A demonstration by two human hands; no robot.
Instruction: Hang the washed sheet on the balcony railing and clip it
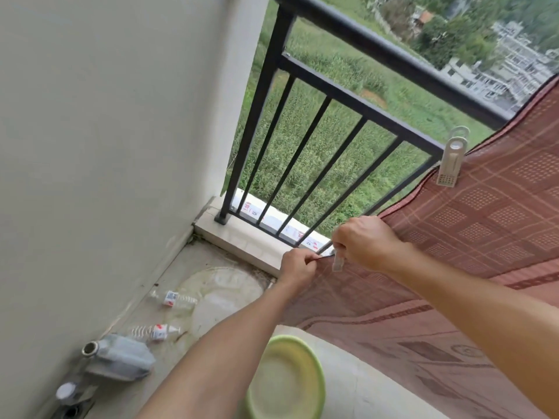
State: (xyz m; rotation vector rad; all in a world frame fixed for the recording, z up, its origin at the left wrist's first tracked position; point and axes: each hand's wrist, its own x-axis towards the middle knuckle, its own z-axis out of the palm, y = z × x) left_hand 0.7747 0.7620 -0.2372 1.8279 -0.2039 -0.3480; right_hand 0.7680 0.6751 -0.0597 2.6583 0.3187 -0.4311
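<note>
Mostly hidden, a clip [338,263] is clasped in the right hand [366,243]; left hand [298,267] pinches the sheet [484,222].

**A:** Soft, even daylight comes in past the railing [390,55] from one o'clock. No hard shadows, no glare.

**B:** How sharp is it?

**A:** Fair in the middle. The green basin [287,379] at six o'clock and the grey jug [121,358] at eight are smeared by blur. Bars bow slightly toward the edges, as a wide lens does. The wall [106,116] at ten looks flat and dimmer.
</note>
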